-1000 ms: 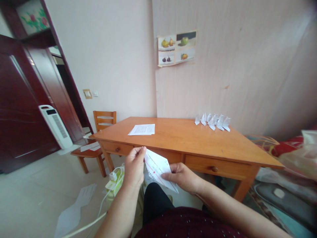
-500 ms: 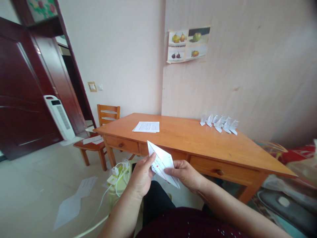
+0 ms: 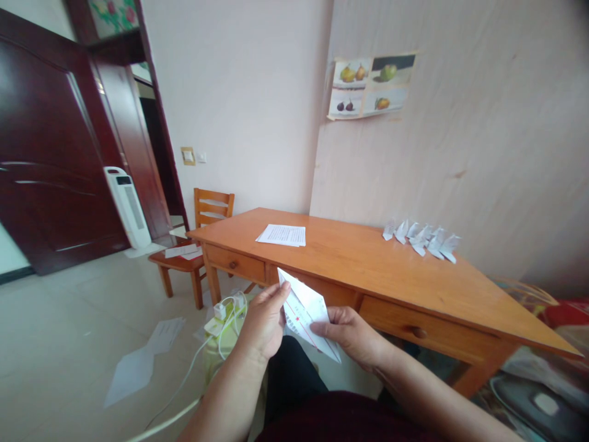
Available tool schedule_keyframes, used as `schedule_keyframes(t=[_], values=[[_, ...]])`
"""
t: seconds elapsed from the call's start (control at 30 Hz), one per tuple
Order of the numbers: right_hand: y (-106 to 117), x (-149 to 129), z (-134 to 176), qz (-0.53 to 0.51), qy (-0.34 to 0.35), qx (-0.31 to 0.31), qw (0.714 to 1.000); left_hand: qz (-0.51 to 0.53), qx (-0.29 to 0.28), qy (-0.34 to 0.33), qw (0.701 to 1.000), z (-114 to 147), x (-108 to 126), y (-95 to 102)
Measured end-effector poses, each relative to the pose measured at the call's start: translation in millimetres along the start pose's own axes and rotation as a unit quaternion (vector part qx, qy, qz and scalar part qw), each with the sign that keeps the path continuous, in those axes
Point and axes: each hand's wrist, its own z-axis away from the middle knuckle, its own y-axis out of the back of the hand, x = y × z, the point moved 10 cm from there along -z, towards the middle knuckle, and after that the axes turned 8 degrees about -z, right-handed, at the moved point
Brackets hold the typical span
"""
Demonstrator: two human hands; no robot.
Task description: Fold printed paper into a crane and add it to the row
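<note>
While my left hand (image 3: 265, 320) and right hand (image 3: 352, 334), nearly closed, pinch the paper (image 3: 306, 310), it sits in open air before the near edge of the table (image 3: 354, 255), long axis pointing far left.

fairly bright even light, pale glare streaks on door (image 3: 55, 153), dull sheen on floor (image 3: 69, 331), wall (image 3: 488, 141) dimmer at right, shadow under table (image 3: 354, 255), wide-angle stretch at edges, right edge smeared, small print on paper (image 3: 304, 306) too soft to read
</note>
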Motion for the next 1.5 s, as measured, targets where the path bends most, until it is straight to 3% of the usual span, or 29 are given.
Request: schedule_keyframes(t=[0.27,0.67,1.5], values=[[-1.2,-3.2,3.7,-0.009,0.000,0.011,1.000,-0.020,-0.031,-0.020,0.999,3.7,7.7,-4.4],[-3.6,-5.0,6.7,-0.016,0.006,-0.001,1.000,-0.014,0.039,-0.030,0.999,3.5,9.0,6.1],[-4.7,-3.1,9.1,-0.035,0.008,-0.009,0.999,-0.039,0.046,-0.074,0.995,8.0,25.2,-1.1]])
